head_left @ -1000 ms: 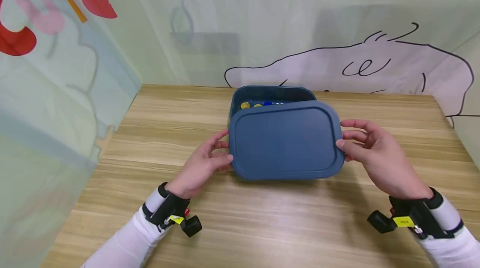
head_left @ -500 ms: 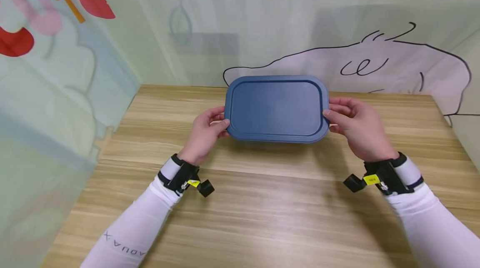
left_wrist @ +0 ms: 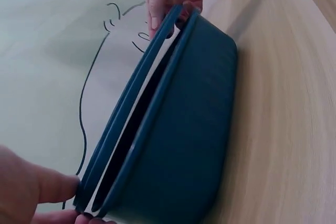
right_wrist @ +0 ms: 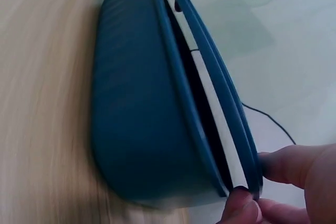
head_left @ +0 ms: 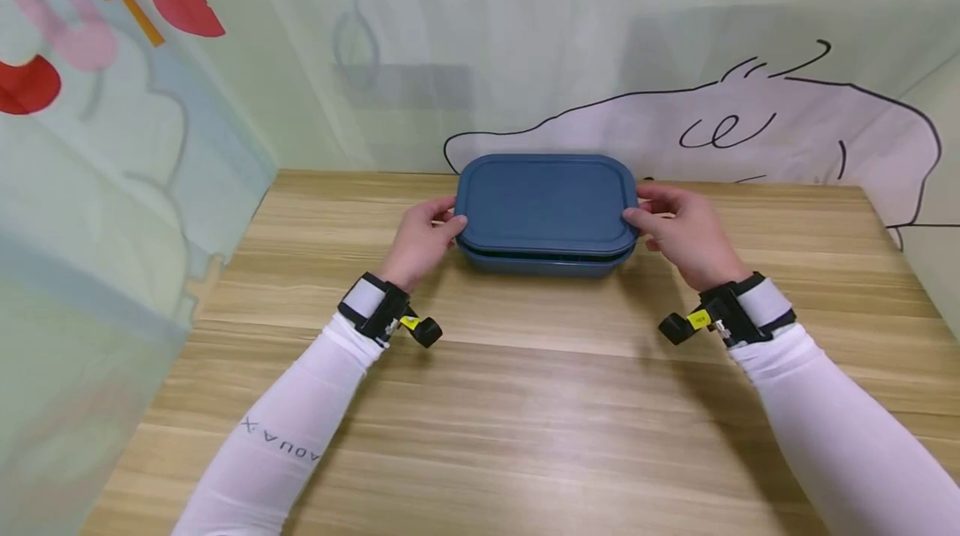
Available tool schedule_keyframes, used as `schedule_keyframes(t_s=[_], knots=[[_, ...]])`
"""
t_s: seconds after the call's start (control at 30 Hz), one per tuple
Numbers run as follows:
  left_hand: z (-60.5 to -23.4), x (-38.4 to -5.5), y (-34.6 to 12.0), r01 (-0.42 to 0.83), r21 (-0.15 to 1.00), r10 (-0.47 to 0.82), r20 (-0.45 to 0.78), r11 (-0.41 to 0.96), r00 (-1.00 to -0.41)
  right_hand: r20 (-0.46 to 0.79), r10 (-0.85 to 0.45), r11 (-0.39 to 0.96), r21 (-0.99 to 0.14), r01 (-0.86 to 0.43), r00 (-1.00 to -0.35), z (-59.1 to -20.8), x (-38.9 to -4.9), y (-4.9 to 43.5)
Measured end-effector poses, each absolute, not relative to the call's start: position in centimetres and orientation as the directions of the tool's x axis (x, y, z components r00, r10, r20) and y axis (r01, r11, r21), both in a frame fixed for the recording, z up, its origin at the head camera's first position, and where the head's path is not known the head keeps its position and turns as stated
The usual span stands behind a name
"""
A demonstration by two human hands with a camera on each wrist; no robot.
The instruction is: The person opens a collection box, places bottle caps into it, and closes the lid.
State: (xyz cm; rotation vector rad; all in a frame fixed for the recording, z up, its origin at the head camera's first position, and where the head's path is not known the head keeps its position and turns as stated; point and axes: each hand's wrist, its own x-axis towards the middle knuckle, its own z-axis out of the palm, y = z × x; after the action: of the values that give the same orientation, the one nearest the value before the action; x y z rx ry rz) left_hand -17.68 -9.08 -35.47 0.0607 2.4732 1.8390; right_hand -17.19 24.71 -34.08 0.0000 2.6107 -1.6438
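Note:
A blue rectangular lid (head_left: pixel 547 202) with rounded corners is held level over a matching blue box (head_left: pixel 536 265) at the back of the table. My left hand (head_left: pixel 422 240) pinches the lid's left end, thumb on top and fingers beneath. At the opposite end my right hand (head_left: pixel 686 236) grips it the same way. Both wrist views show a narrow gap between the lid (left_wrist: pixel 126 114) and the rim of the box (right_wrist: pixel 136 103), with fingertips in the gap at the ends. The lid hides what is inside the box.
The wood-grain table (head_left: pixel 525 419) reaches back to a printed cloth backdrop (head_left: pixel 540 44) right behind the box. Another printed cloth (head_left: pixel 112 211) hangs along the left side. Each wrist carries a strapped camera.
Both hands have carried the lid away from me and down over the box. Yellow and blue pieces inside, visible a second ago, are now covered.

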Motion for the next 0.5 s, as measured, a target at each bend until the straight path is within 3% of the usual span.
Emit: schedule_keyframes(t_s=[0.3, 0.5], knots=[[-35.44, -17.67, -8.75, -0.022, 0.921, 0.073, -0.054, 0.39, -0.996, -0.055, -0.061, 0.552, -0.834, 0.012, -0.997, -34.76, -17.24, 24.86], [-35.75, -17.34, -8.87, -0.08, 0.946, 0.073, -0.108, 0.315, -0.991, -0.051, -0.074, 0.56, -0.828, 0.0, -0.996, -34.91, -16.95, 24.84]])
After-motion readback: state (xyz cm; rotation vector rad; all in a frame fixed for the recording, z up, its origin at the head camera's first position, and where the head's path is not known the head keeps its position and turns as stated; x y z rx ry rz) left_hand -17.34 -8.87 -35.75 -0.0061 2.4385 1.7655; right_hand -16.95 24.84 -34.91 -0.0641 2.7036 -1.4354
